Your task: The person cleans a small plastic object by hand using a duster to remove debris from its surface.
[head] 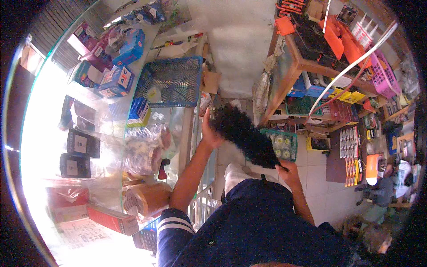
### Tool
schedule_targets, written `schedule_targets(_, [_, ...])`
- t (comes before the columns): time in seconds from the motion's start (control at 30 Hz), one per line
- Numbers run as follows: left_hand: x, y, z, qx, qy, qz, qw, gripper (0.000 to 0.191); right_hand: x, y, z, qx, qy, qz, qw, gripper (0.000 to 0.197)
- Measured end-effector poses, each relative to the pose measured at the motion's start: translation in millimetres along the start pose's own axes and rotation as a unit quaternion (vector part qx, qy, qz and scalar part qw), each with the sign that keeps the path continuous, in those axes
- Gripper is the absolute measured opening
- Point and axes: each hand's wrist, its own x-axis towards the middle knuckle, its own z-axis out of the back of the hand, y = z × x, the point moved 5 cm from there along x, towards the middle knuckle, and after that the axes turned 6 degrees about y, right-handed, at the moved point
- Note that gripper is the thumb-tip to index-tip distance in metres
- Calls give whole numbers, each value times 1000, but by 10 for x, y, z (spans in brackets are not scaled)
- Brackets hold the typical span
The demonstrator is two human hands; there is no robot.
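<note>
A black fluffy duster (247, 135) lies slantwise across the space in front of my body. My right hand (289, 172) is closed around its narrow lower end. At the duster's wide upper end is my left hand (211, 131), with the fingers pointing up along its left side. The duster hides part of that hand, so I cannot tell whether it grips the fluff or only touches it. Close to my left hand stand a blue plastic basket (199, 71) and a piece of brown cardboard (210, 82).
Glass shelving on the left holds boxed bulbs (116, 80), plastic-wrapped rolls (141, 155) and a red box (112, 219). To the right, a wooden-framed case (290, 80) carries orange items. A green basket (293, 147) is on the tiled floor, and a white cable (350, 66) arcs across the right side.
</note>
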Motion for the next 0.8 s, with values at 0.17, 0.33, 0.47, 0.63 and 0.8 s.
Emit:
schedule_targets(0.17, [-1, -52, 154, -37, 59, 29, 997, 86, -51, -151, -21, 81, 6, -117, 990, 22])
schedule_targets(0.33, [26, -58, 241, -96, 15, 21, 995, 85, 74, 171, -29, 24, 46, -6, 999, 23])
schedule_targets(0.47, [35, -18, 2, -73, 71, 16, 995, 84, 68, -24, -21, 36, 32, -53, 997, 22])
schedule_targets(0.63, [20, -47, -27, -57, 88, 23, 994, 76, 56, -94, 5, 81, 29, -107, 991, 23])
schedule_targets(0.8, [10, -135, 140, 112, -84, -63, 988, 79, 80, 30, -42, 33, 35, -61, 997, 24])
